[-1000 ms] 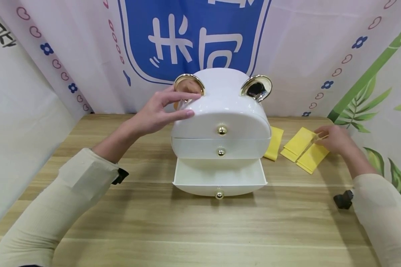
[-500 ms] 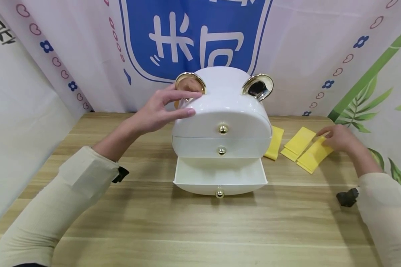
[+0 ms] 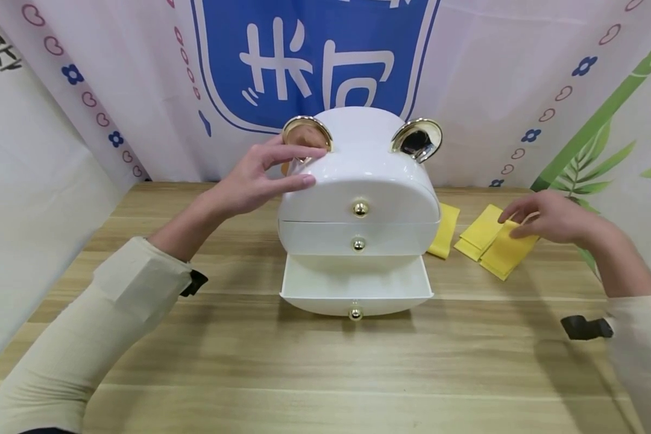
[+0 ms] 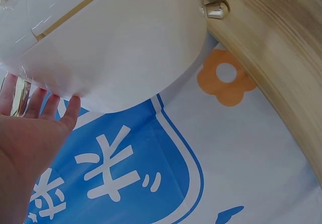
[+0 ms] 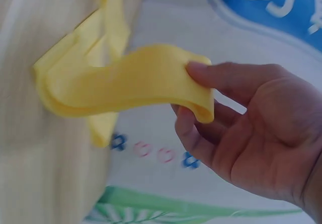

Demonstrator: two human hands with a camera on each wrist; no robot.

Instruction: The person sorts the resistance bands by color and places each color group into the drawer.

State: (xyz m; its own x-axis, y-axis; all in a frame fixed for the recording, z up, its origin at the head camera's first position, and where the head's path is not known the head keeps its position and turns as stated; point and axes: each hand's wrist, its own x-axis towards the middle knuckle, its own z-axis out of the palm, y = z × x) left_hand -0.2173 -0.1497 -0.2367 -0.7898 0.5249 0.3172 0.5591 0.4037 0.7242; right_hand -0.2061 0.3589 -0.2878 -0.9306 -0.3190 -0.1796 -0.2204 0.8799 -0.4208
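A white three-drawer storage box (image 3: pixel 369 166) with gold ear-shaped trims and round gold knobs stands mid-table in the head view. Its bottom drawer (image 3: pixel 356 306) is pulled out and its inside looks bare. My left hand (image 3: pixel 252 181) rests on the box's upper left, fingers extended beside the left gold ear (image 3: pixel 307 134); the left wrist view shows the fingertips touching the white shell (image 4: pixel 126 43). To the right, my right hand (image 3: pixel 559 217) pinches the end of a soft, folded yellow strip (image 5: pixel 146 75) between thumb and fingers. The strip's held end is lifted and its far end hangs lower.
Another folded yellow piece (image 3: pixel 478 232) lies left of the held one, and one more yellow piece (image 3: pixel 445 232) sits against the box's right side. Behind the wooden table (image 3: pixel 249 361) hangs a printed curtain (image 3: pixel 483 90).
My right hand has lifted the near-right yellow strip's end, its forearm swinging outward to the right. The left hand and the box stay as they were.
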